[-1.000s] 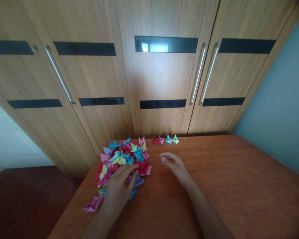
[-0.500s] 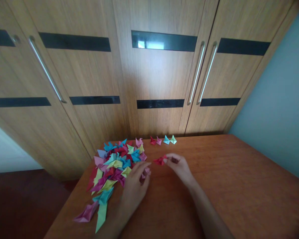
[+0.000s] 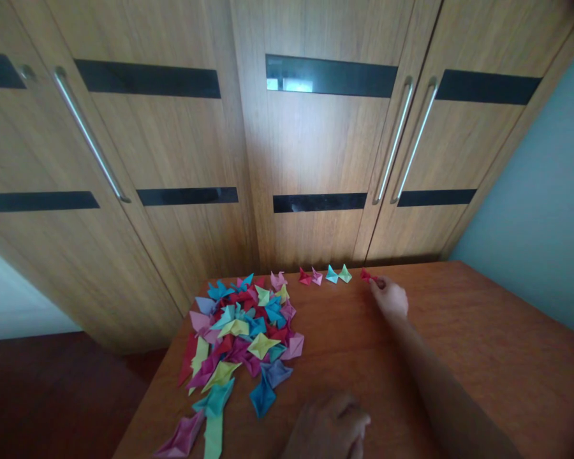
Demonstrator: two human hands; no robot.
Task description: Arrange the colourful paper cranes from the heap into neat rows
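My right hand (image 3: 391, 297) reaches to the far edge of the wooden table (image 3: 459, 357) and pinches a small red folded paper piece (image 3: 366, 276), just right of a row of little folded pieces (image 3: 325, 276) in red, pink, blue and green. My left hand (image 3: 328, 426) lies near the table's front edge with its fingers curled in and nothing visible in them. A heap of several coloured folded paper pieces (image 3: 242, 328) spreads across the left of the table, left of both hands.
Wooden wardrobe doors (image 3: 310, 146) with long metal handles and black stripes stand right behind the table. A pale blue wall (image 3: 540, 210) runs along the right. Dark floor (image 3: 52, 395) lies beyond the table's left edge.
My right hand took a red piece near the heap and carried it back and right to the end of the row. My left hand left the heap and drew back toward me.
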